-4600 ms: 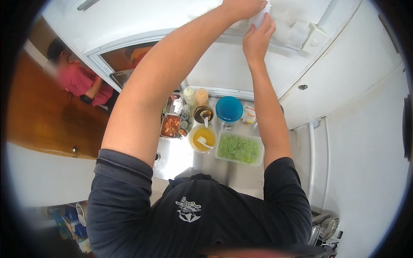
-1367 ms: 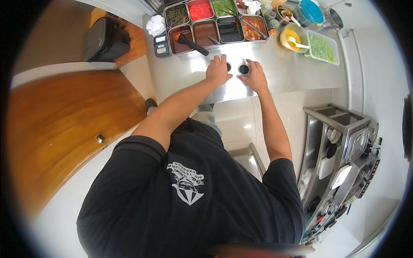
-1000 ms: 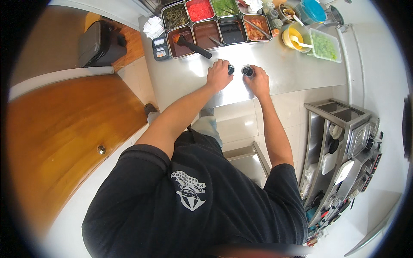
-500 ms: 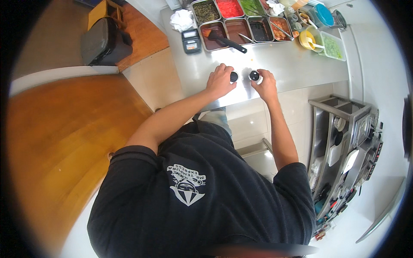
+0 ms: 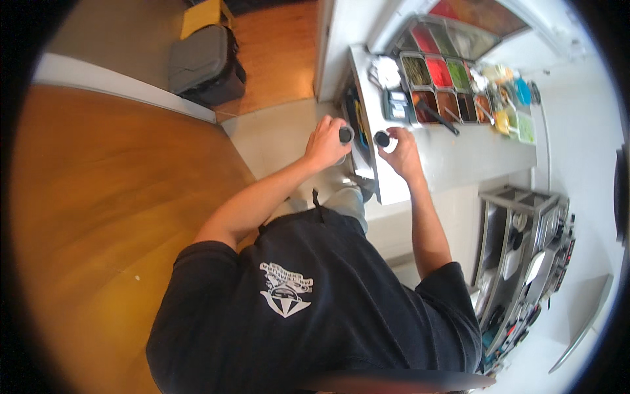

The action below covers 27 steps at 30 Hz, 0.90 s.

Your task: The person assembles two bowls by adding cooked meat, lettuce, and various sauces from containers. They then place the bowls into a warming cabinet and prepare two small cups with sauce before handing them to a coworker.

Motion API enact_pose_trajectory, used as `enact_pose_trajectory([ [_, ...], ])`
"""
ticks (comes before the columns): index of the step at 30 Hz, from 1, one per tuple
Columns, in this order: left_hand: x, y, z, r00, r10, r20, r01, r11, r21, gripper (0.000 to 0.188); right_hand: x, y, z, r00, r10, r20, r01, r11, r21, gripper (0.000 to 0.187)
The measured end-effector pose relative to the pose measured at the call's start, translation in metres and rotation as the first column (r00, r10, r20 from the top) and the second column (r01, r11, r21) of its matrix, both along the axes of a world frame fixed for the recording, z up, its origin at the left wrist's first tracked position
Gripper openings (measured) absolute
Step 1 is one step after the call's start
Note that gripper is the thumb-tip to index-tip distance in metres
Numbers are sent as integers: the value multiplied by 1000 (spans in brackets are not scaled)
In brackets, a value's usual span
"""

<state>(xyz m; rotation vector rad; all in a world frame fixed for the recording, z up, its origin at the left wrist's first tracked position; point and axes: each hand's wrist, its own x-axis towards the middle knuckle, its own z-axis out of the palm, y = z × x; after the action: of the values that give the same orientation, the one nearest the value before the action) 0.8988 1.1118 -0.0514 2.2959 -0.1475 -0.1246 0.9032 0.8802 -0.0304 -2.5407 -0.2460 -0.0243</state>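
Observation:
My left hand (image 5: 325, 142) is closed around a small clear container (image 5: 346, 135) with a dark round top; whether that is a lid or dark contents I cannot tell. It is held just off the counter's left end. A similar small pale container (image 5: 382, 138) with a dark top is gripped in my right hand (image 5: 403, 156), over the near left corner of the steel counter (image 5: 453, 161). Both containers are roughly upright, a short gap apart.
Metal trays of food (image 5: 440, 72) stand at the back of the counter, with a black-handled utensil (image 5: 446, 121) across one. A dark handheld device (image 5: 396, 105) sits beside them. To the right is a steel shelf rack (image 5: 505, 217); a lidded bin (image 5: 203, 62) stands far left.
My body and view have turned left. Both hands have moved left along with their containers, the left one past the counter's end. The containers were at the counter's near edge before.

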Motion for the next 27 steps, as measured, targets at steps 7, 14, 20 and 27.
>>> enact_pose_trajectory([
  [7,49,124,0,969,245,36,-246,969,22,49,80,144,21,985,172,22,-173,983,68,45],
  [14,141,220,8,914,406,5,-405,913,45,46,206,250,28,961,276,-9,-272,952,140,47],
  [20,240,270,15,877,480,-8,-479,877,24,47,323,314,28,907,414,74,-421,890,175,45],
  [27,379,323,28,867,493,71,-496,867,43,47,446,362,36,926,373,56,-376,906,193,42],
])
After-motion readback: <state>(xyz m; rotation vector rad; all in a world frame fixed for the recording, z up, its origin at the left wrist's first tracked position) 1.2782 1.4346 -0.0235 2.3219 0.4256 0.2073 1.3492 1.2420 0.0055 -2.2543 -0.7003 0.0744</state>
